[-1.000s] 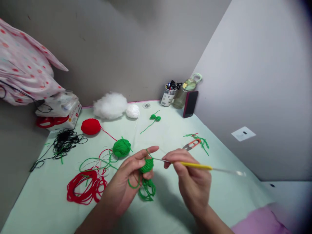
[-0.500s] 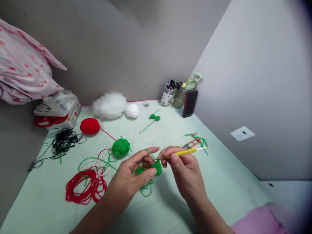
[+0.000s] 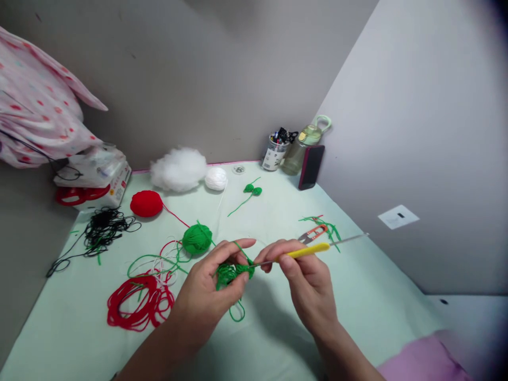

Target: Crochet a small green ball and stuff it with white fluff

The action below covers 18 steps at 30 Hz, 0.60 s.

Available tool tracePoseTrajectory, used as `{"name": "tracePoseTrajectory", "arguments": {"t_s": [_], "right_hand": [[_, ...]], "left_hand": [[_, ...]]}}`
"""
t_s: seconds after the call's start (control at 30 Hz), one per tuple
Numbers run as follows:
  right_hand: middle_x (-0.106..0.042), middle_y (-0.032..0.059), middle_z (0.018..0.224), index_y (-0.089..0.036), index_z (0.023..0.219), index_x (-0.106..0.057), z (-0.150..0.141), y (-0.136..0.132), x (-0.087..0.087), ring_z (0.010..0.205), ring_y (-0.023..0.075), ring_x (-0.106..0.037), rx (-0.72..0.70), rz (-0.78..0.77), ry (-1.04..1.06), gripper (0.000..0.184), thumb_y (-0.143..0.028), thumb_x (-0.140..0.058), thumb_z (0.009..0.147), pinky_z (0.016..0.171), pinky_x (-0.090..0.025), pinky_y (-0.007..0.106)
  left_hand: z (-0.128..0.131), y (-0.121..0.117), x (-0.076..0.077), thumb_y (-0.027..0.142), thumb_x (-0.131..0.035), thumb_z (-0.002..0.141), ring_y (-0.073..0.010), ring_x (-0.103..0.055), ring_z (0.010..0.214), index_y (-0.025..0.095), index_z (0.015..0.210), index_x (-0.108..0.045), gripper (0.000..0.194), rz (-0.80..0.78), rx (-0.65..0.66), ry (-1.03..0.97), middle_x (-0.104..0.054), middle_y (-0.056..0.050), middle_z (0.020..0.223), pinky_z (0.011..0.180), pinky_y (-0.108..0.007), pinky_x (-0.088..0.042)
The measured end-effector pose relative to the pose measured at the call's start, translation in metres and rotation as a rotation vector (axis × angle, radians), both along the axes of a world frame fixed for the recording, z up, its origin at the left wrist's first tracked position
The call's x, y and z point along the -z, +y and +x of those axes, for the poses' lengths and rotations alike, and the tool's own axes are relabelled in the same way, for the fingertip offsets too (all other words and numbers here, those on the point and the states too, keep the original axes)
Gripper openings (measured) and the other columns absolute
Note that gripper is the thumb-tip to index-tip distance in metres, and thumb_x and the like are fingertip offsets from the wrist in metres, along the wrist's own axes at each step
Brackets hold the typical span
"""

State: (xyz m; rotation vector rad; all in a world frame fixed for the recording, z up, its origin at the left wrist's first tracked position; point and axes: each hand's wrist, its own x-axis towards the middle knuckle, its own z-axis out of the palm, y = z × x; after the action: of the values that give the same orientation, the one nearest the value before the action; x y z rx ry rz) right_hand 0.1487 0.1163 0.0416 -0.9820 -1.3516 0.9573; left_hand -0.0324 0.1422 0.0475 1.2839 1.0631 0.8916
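My left hand (image 3: pixel 210 283) pinches a small green crochet piece (image 3: pixel 228 273) between thumb and fingers, with green yarn running over the raised index finger. My right hand (image 3: pixel 307 280) is closed round the yellow handle of a crochet hook (image 3: pixel 307 251). The hook's left tip meets the edge of the green piece; its other metal end points up to the right. A loop of green yarn (image 3: pixel 238 311) hangs below my left hand. Behind the hands lies a green yarn ball (image 3: pixel 197 238). Part of the crochet piece is hidden by my left fingers.
Orange thread snips (image 3: pixel 313 233) and green yarn scraps (image 3: pixel 333 230) lie beyond my right hand. Red yarn loops (image 3: pixel 133 304), tangled black yarn (image 3: pixel 103 233) and a red yarn ball (image 3: pixel 146 203) are on the left. White stuffing (image 3: pixel 178 169), a bottle (image 3: pixel 296 156) and a phone (image 3: pixel 311 168) stand at the back.
The crochet hook has shifted a little right and its outer end shows longer. The green piece has turned in my left fingers, showing more of it behind the thumb.
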Motion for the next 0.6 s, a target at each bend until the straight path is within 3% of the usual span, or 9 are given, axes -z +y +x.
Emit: {"name": "tracePoseTrajectory", "arguments": {"t_s": [0.27, 0.43, 0.5, 0.6], "right_hand": [[-0.075, 0.0059, 0.095, -0.022, 0.109, -0.066, 0.005, -0.001, -0.009, 0.086, 0.0183, -0.069, -0.061, 0.313, -0.482, 0.021, -0.01, -0.05, 0.103, 0.077, -0.058, 0.032], [-0.078, 0.0136, 0.107, -0.019, 0.115, -0.068, -0.003, -0.002, 0.008, 0.092, 0.0221, -0.074, 0.135, 0.735, -0.836, 0.021, -0.01, -0.056, 0.1, 0.076, -0.064, 0.032], [-0.079, 0.0142, 0.109, -0.02, 0.117, -0.069, -0.005, -0.003, 0.011, 0.098, 0.0231, -0.075, 0.169, 0.754, -0.863, 0.026, -0.007, -0.058, 0.097, 0.081, -0.065, 0.033], [-0.08, 0.0115, 0.106, -0.022, 0.114, -0.07, -0.006, -0.004, 0.005, 0.092, 0.02, -0.076, 0.169, 0.619, -0.763, 0.026, -0.006, -0.055, 0.099, 0.075, -0.065, 0.03]], "left_hand": [[0.004, -0.001, 0.001, 0.015, -0.068, 0.081, -0.0204, -0.065, 0.089, 0.026, 0.115, -0.08, 0.038, 0.191, -0.059, 0.137, -0.066, -0.001, 0.086, 0.091, -0.034, -0.052], [0.007, -0.003, 0.007, 0.022, -0.07, 0.082, -0.02, -0.066, 0.092, 0.025, 0.118, -0.077, 0.037, 0.07, -0.167, 0.045, -0.066, -0.002, 0.094, 0.092, -0.033, -0.054], [0.007, -0.003, 0.01, 0.025, -0.07, 0.085, -0.0194, -0.066, 0.094, 0.025, 0.124, -0.074, 0.039, -0.004, -0.164, -0.032, -0.066, -0.003, 0.099, 0.088, -0.03, -0.055], [0.004, -0.004, 0.011, 0.025, -0.07, 0.088, -0.0192, -0.066, 0.096, 0.026, 0.125, -0.074, 0.038, -0.013, -0.138, -0.055, -0.066, -0.003, 0.102, 0.088, -0.029, -0.055]]}}
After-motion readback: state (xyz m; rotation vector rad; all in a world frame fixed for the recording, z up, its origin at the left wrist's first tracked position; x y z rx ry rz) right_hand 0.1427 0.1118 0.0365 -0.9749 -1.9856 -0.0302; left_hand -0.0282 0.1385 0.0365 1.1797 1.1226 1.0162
